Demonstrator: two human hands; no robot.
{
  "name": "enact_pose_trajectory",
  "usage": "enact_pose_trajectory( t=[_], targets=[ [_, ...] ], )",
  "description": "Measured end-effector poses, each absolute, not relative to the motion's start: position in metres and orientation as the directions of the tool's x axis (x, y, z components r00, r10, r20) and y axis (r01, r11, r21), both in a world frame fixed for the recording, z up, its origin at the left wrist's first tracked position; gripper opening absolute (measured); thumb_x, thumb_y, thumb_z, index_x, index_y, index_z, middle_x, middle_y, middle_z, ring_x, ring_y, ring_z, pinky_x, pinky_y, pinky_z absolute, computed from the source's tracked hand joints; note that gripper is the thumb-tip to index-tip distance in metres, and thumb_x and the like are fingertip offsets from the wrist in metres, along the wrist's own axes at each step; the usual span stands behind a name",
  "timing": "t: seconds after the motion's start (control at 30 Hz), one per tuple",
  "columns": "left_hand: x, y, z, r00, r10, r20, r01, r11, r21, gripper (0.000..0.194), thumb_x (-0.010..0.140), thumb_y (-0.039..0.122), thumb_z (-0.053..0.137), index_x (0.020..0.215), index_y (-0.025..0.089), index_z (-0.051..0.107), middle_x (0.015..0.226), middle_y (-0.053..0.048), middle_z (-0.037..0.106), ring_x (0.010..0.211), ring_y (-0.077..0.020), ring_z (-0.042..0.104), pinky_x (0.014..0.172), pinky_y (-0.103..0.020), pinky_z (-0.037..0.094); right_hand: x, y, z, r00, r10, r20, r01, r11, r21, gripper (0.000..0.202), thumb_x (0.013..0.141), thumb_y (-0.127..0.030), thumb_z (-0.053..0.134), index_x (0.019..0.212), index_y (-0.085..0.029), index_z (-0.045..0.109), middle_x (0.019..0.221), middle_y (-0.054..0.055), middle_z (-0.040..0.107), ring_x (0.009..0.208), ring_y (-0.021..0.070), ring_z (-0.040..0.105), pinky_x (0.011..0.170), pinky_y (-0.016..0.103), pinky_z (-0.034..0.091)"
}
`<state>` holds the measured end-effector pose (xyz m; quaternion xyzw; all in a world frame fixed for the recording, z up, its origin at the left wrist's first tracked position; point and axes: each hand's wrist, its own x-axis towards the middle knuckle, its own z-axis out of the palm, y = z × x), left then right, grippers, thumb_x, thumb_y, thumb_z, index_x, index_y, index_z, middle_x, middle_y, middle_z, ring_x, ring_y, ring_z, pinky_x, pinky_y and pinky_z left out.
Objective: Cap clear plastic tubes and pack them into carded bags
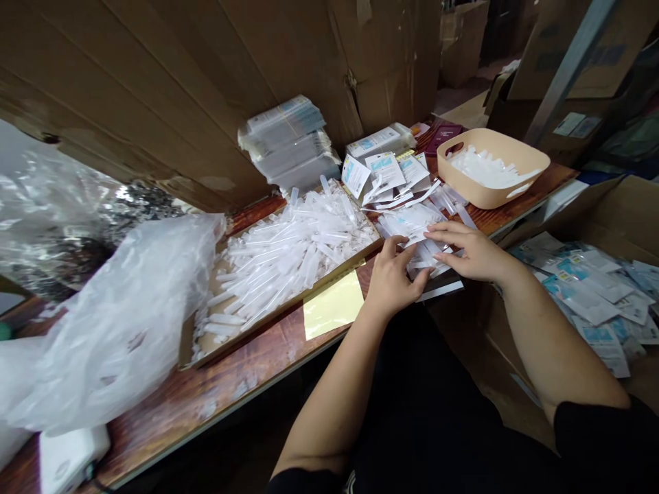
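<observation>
My left hand (394,278) rests on the near side of a clear plastic packet (441,291) with a white strip along its edge. Its thumb and index finger are spread apart over the packet. From the other side my right hand (466,248) reaches in, fingers stretched out and apart over the same pile of packets. Under and beyond the fingertips lie more clear packets (406,223) with white contents. Printed header cards (384,170) lie just behind them. To the left, a shallow cardboard tray (278,307) holds many translucent white plastic tubes (303,247).
A beige basket (489,195) with small white pieces stands at the right. Stacked printed bags (288,144) lean against cardboard. Yellow paper (334,305) lies by the table's front edge. A plastic bag (139,322) covers the left. An open carton (581,199) of filled packets (592,288) sits lower right.
</observation>
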<state>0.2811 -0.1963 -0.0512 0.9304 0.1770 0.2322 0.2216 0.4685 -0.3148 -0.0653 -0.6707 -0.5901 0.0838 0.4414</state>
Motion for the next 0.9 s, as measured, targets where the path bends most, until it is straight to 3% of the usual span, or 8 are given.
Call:
enact_pose_trajectory(
  t=[0.1,0.23,0.5,0.67,0.8,0.9],
  targets=[
    [0.286,-0.192,-0.037,0.800,0.496,0.339,0.231,-0.775,0.588,0.040,0.088,0.038,0.073,0.122,0.016,0.076,0.133,-0.014,0.062,0.118,-0.0260,0.067,0.101,-0.039,0.058,0.469,-0.306,-0.049,0.348,0.837,0.422,0.680,0.085,-0.728,0.035,0.084,-0.029,0.074,0.118,-0.026,0.081,0.124,0.008,0.075,0.106,0.0240,0.073,0.096,0.040,0.061],
    [0.295,-0.185,-0.009,0.717,0.652,0.244,0.305,-0.610,0.731,0.028,0.088,0.035,0.074,0.109,0.018,0.082,0.120,-0.011,0.068,0.104,-0.0222,0.071,0.087,-0.034,0.061,0.468,-0.289,-0.025,0.444,0.808,0.387,0.577,0.072,-0.814,0.030,0.080,-0.029,0.076,0.108,-0.021,0.083,0.105,0.008,0.079,0.080,0.0189,0.072,0.077,0.033,0.062],
    [0.292,-0.176,0.024,0.668,0.732,0.134,0.385,-0.494,0.779,0.009,0.076,0.023,0.084,0.085,0.020,0.084,0.102,-0.009,0.078,0.100,-0.0234,0.073,0.097,-0.040,0.059,0.457,-0.273,-0.007,0.491,0.784,0.379,0.583,0.028,-0.812,0.016,0.072,-0.024,0.082,0.088,-0.022,0.082,0.083,0.005,0.079,0.071,0.0190,0.072,0.068,0.031,0.060],
    [0.278,-0.182,0.036,0.713,0.700,-0.026,0.429,-0.407,0.806,0.012,0.075,0.019,0.082,0.087,0.018,0.083,0.091,-0.006,0.079,0.087,-0.0211,0.074,0.084,-0.036,0.059,0.439,-0.287,-0.001,0.515,0.772,0.373,0.554,0.032,-0.832,0.014,0.073,-0.026,0.080,0.085,-0.022,0.083,0.085,0.005,0.079,0.072,0.0201,0.072,0.068,0.033,0.059],
    [0.259,-0.196,0.039,0.697,0.716,0.036,0.460,-0.485,0.744,0.005,0.071,0.017,0.083,0.074,0.019,0.080,0.089,-0.004,0.075,0.081,-0.0189,0.071,0.078,-0.033,0.057,0.412,-0.309,0.001,0.502,0.735,0.456,0.598,0.085,-0.797,0.012,0.078,-0.029,0.077,0.086,-0.023,0.082,0.090,0.006,0.079,0.080,0.0221,0.073,0.072,0.034,0.060],
    [0.241,-0.210,0.033,0.673,0.731,0.110,0.443,-0.518,0.732,0.012,0.071,0.011,0.078,0.065,0.019,0.072,0.082,-0.002,0.069,0.075,-0.0155,0.067,0.071,-0.029,0.054,0.387,-0.326,-0.004,0.493,0.697,0.521,0.617,0.143,-0.774,0.007,0.083,-0.028,0.076,0.086,-0.024,0.081,0.089,0.005,0.079,0.083,0.0218,0.074,0.076,0.034,0.061]
  ],
)
